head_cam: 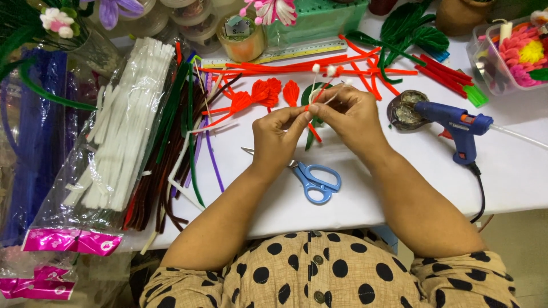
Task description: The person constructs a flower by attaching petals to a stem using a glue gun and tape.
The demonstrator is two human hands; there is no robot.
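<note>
Both hands meet above the white table. My left hand and my right hand pinch together a small bundle of thin stems with white bead tips and a red pipe cleaner strand. Folded red pipe-cleaner petals lie just beyond my hands, next to a green leaf shape. Blue-handled scissors lie under my left wrist.
A blue hot glue gun stands at the right beside a foil-lined dish. Bags of white, blue and dark pipe cleaners fill the left. A ruler, tape roll, red strands, green leaves and a clear box sit at the back.
</note>
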